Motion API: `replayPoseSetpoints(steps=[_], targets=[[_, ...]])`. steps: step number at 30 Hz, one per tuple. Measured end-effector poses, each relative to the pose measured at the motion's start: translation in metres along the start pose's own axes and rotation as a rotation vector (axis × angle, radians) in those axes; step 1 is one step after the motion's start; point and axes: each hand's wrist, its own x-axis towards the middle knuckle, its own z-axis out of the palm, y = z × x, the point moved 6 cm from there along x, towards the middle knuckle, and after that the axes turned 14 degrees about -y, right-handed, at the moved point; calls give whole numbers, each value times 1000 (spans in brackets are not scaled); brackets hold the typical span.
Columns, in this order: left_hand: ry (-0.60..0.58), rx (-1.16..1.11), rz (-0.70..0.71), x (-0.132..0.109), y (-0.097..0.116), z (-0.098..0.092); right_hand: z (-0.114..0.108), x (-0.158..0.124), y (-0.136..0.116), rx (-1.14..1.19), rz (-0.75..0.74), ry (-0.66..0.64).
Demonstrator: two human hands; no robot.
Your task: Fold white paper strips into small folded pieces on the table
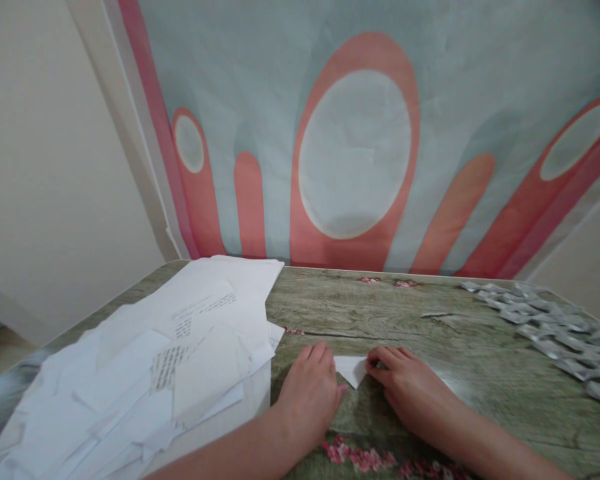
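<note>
Between my hands lies a small piece of folded white paper [351,368], flat on the wood-patterned table. It has a straight far edge and comes to a point toward me. My left hand [311,392] closes over its left end, fingers pressed together and the thumb low beside it. On the other side, my right hand [405,381] pinches the right end between thumb and curled fingers. Both ends of the paper are hidden under the fingers.
A wide heap of loose white paper sheets [130,373], some printed, covers the table's left side. Rows of silvery-grey folded-looking pieces [555,333] lie along the right edge. The table [350,307] meets a wall covering [445,133] with red and grey shapes.
</note>
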Motion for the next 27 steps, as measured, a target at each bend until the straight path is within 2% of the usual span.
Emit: replayPoseSetpoints(steps=[4, 9, 17, 22, 27], targets=[[15, -38, 33, 4, -1, 2, -3, 2, 8, 244, 2, 79], [35, -53, 44, 6, -1, 4, 3, 12, 19, 483, 16, 146], [70, -30, 75, 3, -3, 1, 8, 17, 22, 501, 93, 91], [103, -256, 30, 5, -20, 2, 9, 15, 24, 548, 109, 80], [136, -479, 51, 10, -30, 9, 17, 15, 28, 581, 129, 86]])
